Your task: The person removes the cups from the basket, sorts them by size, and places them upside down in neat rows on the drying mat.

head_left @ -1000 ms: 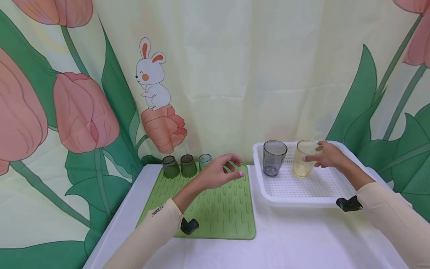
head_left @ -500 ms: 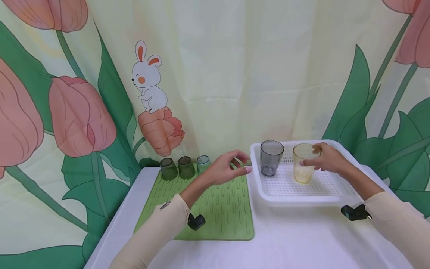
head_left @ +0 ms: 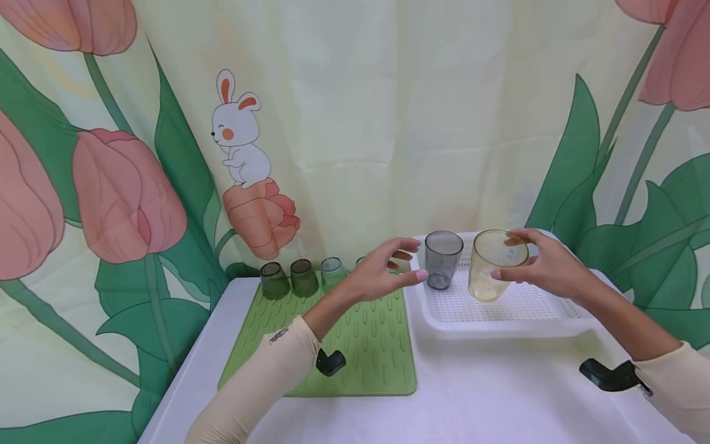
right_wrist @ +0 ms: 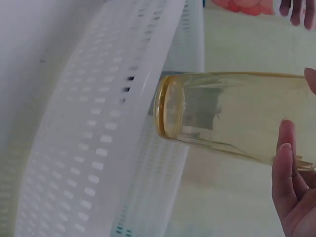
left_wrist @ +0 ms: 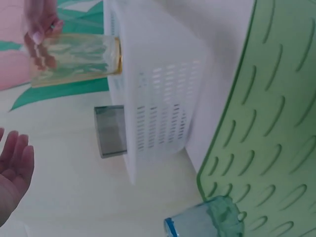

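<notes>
My right hand (head_left: 549,266) grips a clear yellow drinking glass (head_left: 481,277) near its rim, thumb in front and fingers behind. The glass is upright over the white basket (head_left: 499,327), its base just above the basket rim in the right wrist view. My left hand (head_left: 379,272) hovers over the right edge of the green drying mat (head_left: 360,370), fingers loosely bent and holding nothing. Just right of its fingertips, a grey glass (head_left: 442,262) stands upright in the basket. In the left wrist view a blue glass (left_wrist: 197,219) stands on the mat.
Two dark glasses (head_left: 304,280) stand upside down along the mat's back edge, beside the blue glass. Another glass there is mostly hidden behind my left hand. A white cloth (head_left: 471,394) covers the table. A printed curtain (head_left: 344,123) hangs close behind.
My right hand has lifted the yellow glass from the basket floor and brought it slightly nearer. My left hand has shifted right, towards the basket and the grey glass.
</notes>
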### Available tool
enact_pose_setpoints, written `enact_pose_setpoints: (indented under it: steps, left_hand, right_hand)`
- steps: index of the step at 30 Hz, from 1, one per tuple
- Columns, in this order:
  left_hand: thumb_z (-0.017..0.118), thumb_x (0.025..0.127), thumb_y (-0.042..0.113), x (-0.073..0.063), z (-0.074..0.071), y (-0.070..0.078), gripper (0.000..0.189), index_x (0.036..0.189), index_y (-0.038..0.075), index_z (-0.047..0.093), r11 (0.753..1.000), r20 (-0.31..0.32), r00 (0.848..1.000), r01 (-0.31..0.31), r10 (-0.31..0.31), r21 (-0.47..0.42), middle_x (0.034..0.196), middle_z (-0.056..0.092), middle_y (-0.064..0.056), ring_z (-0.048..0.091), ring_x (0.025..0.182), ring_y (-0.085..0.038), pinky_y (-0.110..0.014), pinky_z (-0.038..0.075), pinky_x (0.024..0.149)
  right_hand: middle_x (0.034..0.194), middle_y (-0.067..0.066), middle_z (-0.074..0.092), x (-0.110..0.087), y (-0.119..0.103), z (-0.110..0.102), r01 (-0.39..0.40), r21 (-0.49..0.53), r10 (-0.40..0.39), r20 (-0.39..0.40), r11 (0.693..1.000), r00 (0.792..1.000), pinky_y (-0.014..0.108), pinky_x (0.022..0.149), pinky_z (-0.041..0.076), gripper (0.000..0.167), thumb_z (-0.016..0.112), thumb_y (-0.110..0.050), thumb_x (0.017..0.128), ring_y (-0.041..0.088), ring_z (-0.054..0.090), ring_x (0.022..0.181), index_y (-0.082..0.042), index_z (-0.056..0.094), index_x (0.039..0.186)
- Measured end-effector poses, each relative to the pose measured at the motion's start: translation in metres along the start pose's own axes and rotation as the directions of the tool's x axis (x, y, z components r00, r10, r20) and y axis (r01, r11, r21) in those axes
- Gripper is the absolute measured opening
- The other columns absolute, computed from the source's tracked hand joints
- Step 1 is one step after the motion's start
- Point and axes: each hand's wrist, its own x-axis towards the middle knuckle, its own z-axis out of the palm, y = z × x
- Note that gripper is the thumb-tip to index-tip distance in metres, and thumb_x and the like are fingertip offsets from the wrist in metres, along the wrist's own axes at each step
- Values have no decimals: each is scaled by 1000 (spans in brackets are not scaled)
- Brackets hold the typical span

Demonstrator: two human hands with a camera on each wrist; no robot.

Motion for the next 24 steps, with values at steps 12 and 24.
enact_pose_setpoints:
  steps: [12,24]
  left_hand:
    - [83,82,29,-7,10,29,86,153,18,35,984,44,984,-173,175,-30,148,48,-1,48,137,-18,-32,44,108]
    - [88,77,30,-18,18,41,82,145,13,45,969,120,962,-245,244,-2,140,55,0,55,120,-6,-26,50,98]
  right_hand:
    - [123,22,58,-53,-62,12,131,172,-136,17,976,991,29,59,54,90,86,-24,80,17,68,75,-10,33,151]
    - [115,22,59,-69,-81,36,167,267,-194,79,949,978,31,61,57,90,90,-21,75,18,68,77,-9,39,148]
